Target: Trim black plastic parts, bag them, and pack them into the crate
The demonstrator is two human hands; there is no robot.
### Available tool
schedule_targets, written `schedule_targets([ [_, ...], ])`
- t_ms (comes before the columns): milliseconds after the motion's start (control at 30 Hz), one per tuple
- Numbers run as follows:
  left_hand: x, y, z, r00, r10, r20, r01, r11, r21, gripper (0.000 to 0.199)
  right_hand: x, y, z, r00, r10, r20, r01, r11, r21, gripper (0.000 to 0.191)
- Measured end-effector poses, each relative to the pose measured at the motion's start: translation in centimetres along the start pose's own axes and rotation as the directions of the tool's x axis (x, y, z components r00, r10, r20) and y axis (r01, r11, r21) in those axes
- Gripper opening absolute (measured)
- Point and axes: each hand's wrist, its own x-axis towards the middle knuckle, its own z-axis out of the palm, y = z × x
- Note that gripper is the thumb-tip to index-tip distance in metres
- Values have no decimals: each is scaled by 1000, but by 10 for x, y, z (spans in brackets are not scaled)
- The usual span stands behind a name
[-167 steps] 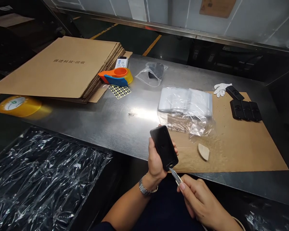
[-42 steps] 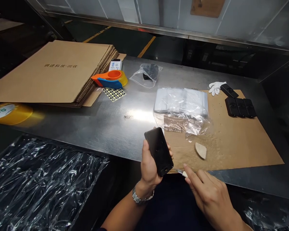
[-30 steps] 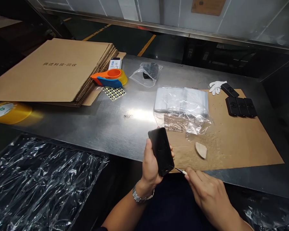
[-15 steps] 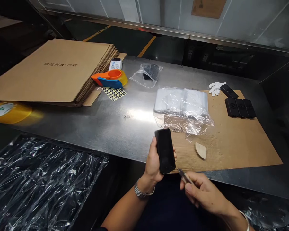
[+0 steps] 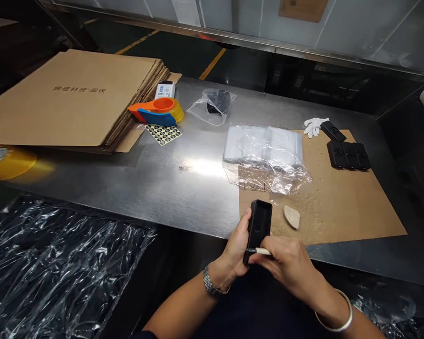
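My left hand [image 5: 237, 247] is wrapped round a black plastic case [image 5: 260, 219], a rectangular shell tilted so that its hollow side shows. In my right hand [image 5: 288, 261] is a small knife [image 5: 262, 251] with a pale handle. Its dark tip meets the near end of the case. My fingers cover part of the knife. Just beyond my right hand, a pale wedge-shaped piece [image 5: 291, 217] lies on the flat cardboard sheet [image 5: 342, 202].
Clear plastic bags [image 5: 263, 148] lie at the bench's middle. Several black cases [image 5: 348, 155] and a white glove [image 5: 314, 126] are at the right. Stacked cardboard [image 5: 74, 103], a tape dispenser [image 5: 159, 112] and a sticker sheet [image 5: 163, 133] are on the left. Black plastic sheeting [image 5: 56, 273] covers something below.
The black case has been turned from its flat dark face to its hollow side and moved right. My right hand has brought the knife up against its near end.
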Motion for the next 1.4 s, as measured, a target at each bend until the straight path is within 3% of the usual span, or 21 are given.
schedule_targets([
  [100, -1, -4, -1, 999, 30, -33, -31, 999, -18, 43, 2, 2, -3, 999, 37, -11, -37, 999, 3, 43],
  [233, -6, -11, -3, 994, -106, -40, 110, 984, 137, 53, 7, 13, -11, 988, 132, -78, -131, 991, 17, 33],
  [300, -9, -13, -3, 987, -159, -21, 160, 966, 202, 60, 11, 20, -16, 981, 171, -93, -166, 984, 64, 37],
  [367, -11, -14, -4, 985, -171, -1, 167, 962, 217, 60, 14, 26, -21, 984, 158, -79, -147, 981, 127, 47],
  [567, -16, -13, -4, 976, -215, 26, 198, 935, 294, 65, 20, 37, -29, 995, 68, -72, -46, 961, 273, 20],
  [767, -19, -13, -4, 974, -224, 38, 204, 936, 286, 65, 23, 39, -29, 995, 85, -49, -62, 932, 358, 25],
  [867, -17, -13, -7, 963, -262, 66, 238, 936, 258, 66, 23, 41, -28, 984, 174, -32, -142, 884, 445, 29],
  [1000, -14, -10, -10, 957, -273, 98, 249, 946, 206, 68, 16, 42, -23, 907, 410, -95, -289, 771, 568, 27],
  [1167, -12, -9, -12, 956, -279, 94, 255, 944, 208, 69, 2, 35, -18, 921, 373, -110, -294, 853, 431, 27],
  [1267, -12, -9, -11, 959, -269, 89, 250, 950, 187, 67, -4, 31, -20, 906, 395, -152, -322, 876, 358, 33],
  [1333, -11, -7, -10, 967, -244, 75, 229, 960, 163, 65, -7, 27, -22, 917, 382, -114, -323, 880, 347, 28],
  [1400, -11, -5, -8, 983, -181, 37, 174, 976, 131, 63, -12, 22, -22, 941, 339, -3, -314, 876, 366, 14],
])
